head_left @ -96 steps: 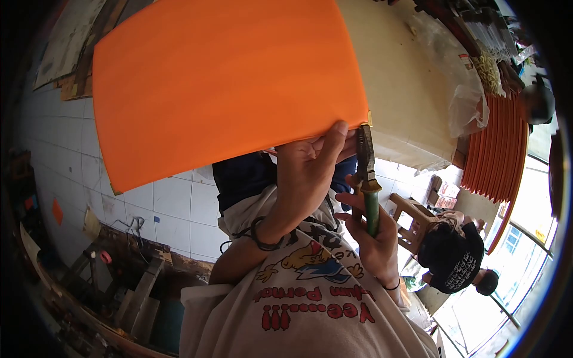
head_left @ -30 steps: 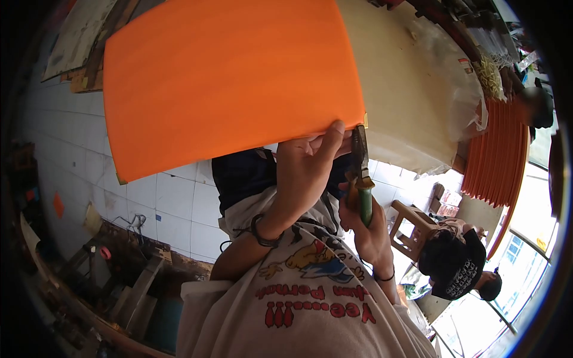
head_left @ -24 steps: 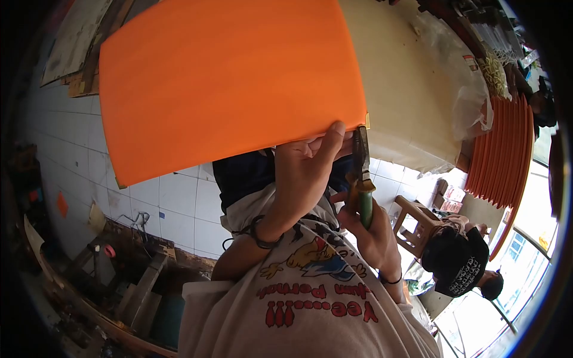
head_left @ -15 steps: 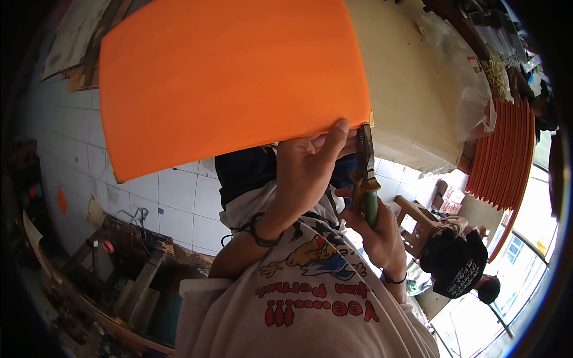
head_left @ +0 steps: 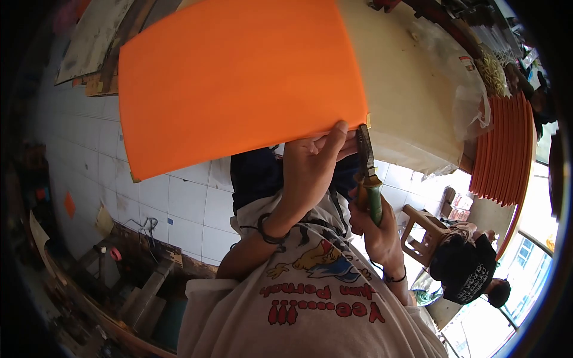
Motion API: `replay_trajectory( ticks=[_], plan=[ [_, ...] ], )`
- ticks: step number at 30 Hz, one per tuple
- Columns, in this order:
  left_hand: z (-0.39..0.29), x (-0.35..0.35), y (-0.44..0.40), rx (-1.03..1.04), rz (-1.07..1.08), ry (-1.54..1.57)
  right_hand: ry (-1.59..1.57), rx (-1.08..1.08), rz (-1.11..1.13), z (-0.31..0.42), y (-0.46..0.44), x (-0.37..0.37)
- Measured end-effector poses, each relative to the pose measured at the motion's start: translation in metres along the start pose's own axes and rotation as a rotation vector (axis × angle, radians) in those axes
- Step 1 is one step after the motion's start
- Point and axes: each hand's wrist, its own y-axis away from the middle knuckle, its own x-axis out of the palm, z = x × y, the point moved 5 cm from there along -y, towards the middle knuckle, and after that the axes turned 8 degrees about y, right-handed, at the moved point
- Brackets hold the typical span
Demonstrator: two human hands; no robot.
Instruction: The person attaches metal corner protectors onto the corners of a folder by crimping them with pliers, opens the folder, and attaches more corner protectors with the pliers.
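Note:
A large orange folder (head_left: 239, 83) with gold metal corners hangs over the edge of the work table. My left hand (head_left: 313, 161) grips its near edge close to the right corner, thumb on top and fingers underneath. In my right hand (head_left: 376, 232) is a pair of pliers (head_left: 366, 155) with green and yellowish handles, my fingers wrapped round them. The jaws of the pliers are at the folder's right corner, beside the small gold corner piece (head_left: 368, 121). Whether the jaws squeeze that piece is hard to see.
A tan-covered table (head_left: 406, 83) lies to the right, with a clear plastic bag (head_left: 468, 107) on it. Beyond stands a stack of orange folders (head_left: 501, 149). A person in a black shirt (head_left: 465, 265) sits near a brown stool (head_left: 421, 235). Wooden boards (head_left: 89, 42) are at upper left.
The view has shifted slightly, and the folder's left end sits farther right. My right hand's fingers have closed more tightly round the pliers' handles, which are nearer together.

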Motion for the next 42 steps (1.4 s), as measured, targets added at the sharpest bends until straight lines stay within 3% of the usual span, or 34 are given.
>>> replay_trajectory(
  ticks=[2, 5, 8, 9, 11, 14, 20, 24, 32, 35, 38, 42],
  plan=[
    [-0.001, 0.002, 0.0, -0.019, -0.022, -0.002, -0.005, 0.006, 0.002, -0.003, -0.001, 0.0],
    [0.008, -0.012, 0.014, -0.153, 0.091, -0.299, 0.013, -0.013, -0.001, -0.001, 0.0, -0.002],
    [0.037, -0.016, 0.043, -0.251, 0.246, -0.304, 0.08, 0.03, 0.006, 0.005, 0.002, -0.003],
    [0.043, -0.008, 0.053, -0.343, 0.296, -0.311, 0.07, -0.09, -0.031, 0.005, 0.002, -0.003],
    [0.048, 0.008, 0.071, -0.526, 0.384, -0.321, 0.135, -0.126, -0.045, 0.006, 0.003, -0.003],
    [0.053, 0.011, 0.067, -0.596, 0.346, -0.355, 0.169, -0.132, -0.061, 0.008, 0.003, -0.004],
    [0.058, 0.016, 0.064, -0.545, 0.298, -0.24, 0.134, -0.129, -0.075, 0.007, -0.002, -0.002],
    [0.058, 0.014, 0.066, -0.46, 0.263, -0.264, 0.097, -0.044, -0.057, -0.003, -0.002, 0.002],
    [0.053, 0.008, 0.062, -0.381, 0.287, -0.347, 0.117, -0.129, -0.112, -0.006, -0.008, 0.008],
    [0.049, 0.009, 0.059, -0.263, 0.276, -0.397, 0.106, -0.12, -0.089, -0.003, -0.009, 0.01],
    [0.058, 0.005, 0.059, -0.259, 0.294, -0.337, 0.094, -0.115, -0.084, -0.003, -0.01, 0.01],
    [0.051, 0.004, 0.058, -0.444, 0.326, -0.41, 0.057, -0.119, -0.033, -0.007, -0.009, 0.01]
  ],
)
